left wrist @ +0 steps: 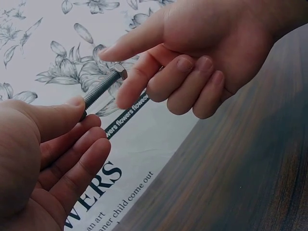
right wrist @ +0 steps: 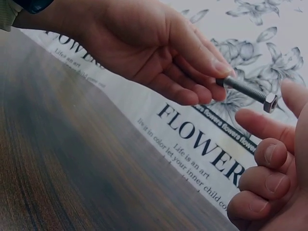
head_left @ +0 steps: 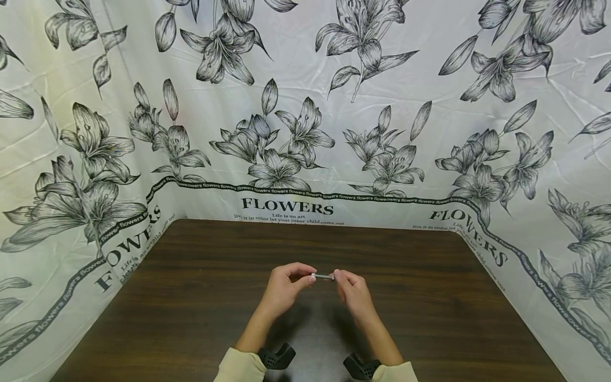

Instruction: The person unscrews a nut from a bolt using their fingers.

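Note:
A silver threaded bolt (head_left: 323,276) is held level above the table between the two hands. My left hand (head_left: 282,292) pinches its plain end between thumb and fingertips. At the other end a hexagonal piece (right wrist: 271,103) shows a darker centre; whether it is the bolt's head or a nut, I cannot tell. My right hand (head_left: 355,297) has its thumb and index finger spread on either side of that hexagonal end, seemingly apart from it in both wrist views. The right hand's other fingers (left wrist: 185,86) are bent toward the palm.
Beneath the hands lies a dark wood-grain table (head_left: 215,297). White cloth (head_left: 286,159) with black flower drawings and lettering encloses its back and sides. Black devices (head_left: 278,356) sit on both wrists, next to pale sleeves (head_left: 241,366).

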A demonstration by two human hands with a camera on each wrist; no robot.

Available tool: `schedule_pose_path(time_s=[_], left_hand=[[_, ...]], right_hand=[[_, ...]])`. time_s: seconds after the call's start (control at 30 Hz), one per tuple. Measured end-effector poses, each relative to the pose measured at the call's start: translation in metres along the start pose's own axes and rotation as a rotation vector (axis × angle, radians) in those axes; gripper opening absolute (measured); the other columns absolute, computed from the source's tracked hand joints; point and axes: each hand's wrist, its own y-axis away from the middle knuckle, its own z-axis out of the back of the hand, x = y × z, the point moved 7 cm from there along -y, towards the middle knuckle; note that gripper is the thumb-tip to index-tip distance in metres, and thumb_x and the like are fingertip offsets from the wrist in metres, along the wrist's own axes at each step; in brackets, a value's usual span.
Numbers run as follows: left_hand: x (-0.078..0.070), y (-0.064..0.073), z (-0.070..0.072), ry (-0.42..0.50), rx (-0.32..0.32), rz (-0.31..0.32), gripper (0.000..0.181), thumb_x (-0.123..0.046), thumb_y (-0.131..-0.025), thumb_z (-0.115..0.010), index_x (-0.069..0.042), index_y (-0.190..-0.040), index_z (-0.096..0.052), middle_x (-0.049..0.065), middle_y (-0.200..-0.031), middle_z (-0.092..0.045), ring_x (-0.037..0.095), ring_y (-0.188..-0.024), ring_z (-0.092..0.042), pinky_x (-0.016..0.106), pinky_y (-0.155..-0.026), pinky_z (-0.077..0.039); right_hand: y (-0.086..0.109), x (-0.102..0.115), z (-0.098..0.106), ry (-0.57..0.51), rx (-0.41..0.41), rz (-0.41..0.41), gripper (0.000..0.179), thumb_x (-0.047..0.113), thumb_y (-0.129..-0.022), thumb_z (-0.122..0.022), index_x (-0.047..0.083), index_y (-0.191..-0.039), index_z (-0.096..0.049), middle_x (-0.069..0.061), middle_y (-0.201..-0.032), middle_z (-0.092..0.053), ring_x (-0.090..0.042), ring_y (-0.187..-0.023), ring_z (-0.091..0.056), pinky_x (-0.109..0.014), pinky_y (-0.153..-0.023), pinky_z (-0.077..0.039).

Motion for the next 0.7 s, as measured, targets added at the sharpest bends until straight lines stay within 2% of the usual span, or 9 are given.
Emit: schedule_pose_path(time_s=[0.13, 0.27, 0.47, 0.7], left_hand=[[-0.002, 0.0004, -0.0006, -0.013, -0.002, -0.009, 0.014, 0.005, -0.084, -0.072, 0.0, -0.096, -0.073, 0.012, -0.086, -0.071, 0.022, -0.074, -0.067, 0.027, -0.069, -0.055], [-0.0033, 0.0005, -0.0005, -0.023, -0.003, -0.011, 0.013, 0.004, -0.084, -0.072, 0.0, -0.096, -0.073, 0.012, -0.086, -0.071, 0.024, -0.075, -0.067, 0.026, -0.069, -0.055], [-0.0038, 0.0008, 0.0004, -0.021, 0.004, -0.009, 0.014, 0.003, -0.084, -0.072, 0.002, -0.098, -0.072, 0.013, -0.088, -0.071, 0.026, -0.077, -0.068, 0.026, -0.07, -0.055], [-0.0015, 0.0004, 0.0014, 0.004, -0.002, -0.009, 0.013, 0.004, -0.084, -0.071, 0.001, -0.097, -0.072, 0.013, -0.088, -0.071, 0.026, -0.077, -0.068, 0.027, -0.07, -0.055]], right_hand=[[0.0002, -0.0013, -0.0004, -0.009, 0.005, -0.033, 0.033, 0.013, -0.102, -0.051, -0.016, -0.091, -0.063, 0.003, -0.051, -0.037, -0.005, -0.043, -0.031, -0.019, -0.043, -0.027], [0.0001, -0.0029, -0.0013, -0.037, 0.029, -0.05, 0.031, 0.011, -0.101, -0.052, -0.018, -0.092, -0.061, 0.003, -0.051, -0.036, -0.004, -0.042, -0.03, -0.019, -0.042, -0.026], [0.0, -0.0025, -0.0014, -0.096, 0.062, -0.025, 0.028, 0.007, -0.1, -0.053, -0.021, -0.095, -0.058, 0.004, -0.053, -0.037, -0.002, -0.042, -0.031, -0.019, -0.042, -0.026], [-0.0004, -0.0034, -0.0009, -0.154, 0.08, 0.012, 0.01, 0.001, -0.097, -0.057, 0.0, -0.091, -0.065, 0.005, -0.055, -0.039, -0.001, -0.043, -0.032, -0.02, -0.042, -0.024]])
